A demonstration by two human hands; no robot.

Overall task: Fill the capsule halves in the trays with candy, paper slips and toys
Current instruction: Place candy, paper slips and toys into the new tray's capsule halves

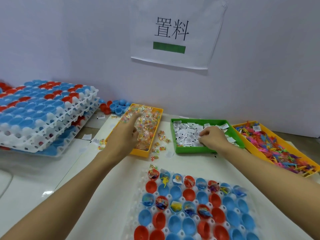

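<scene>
Left hand (123, 134) lies open on candy (147, 130); right hand (213, 137) pinches paper slips (187, 135).

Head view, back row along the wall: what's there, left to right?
Stack of capsule trays → loose capsule halves → yellow candy bin → green bin of paper slips → yellow toy bin.
</scene>
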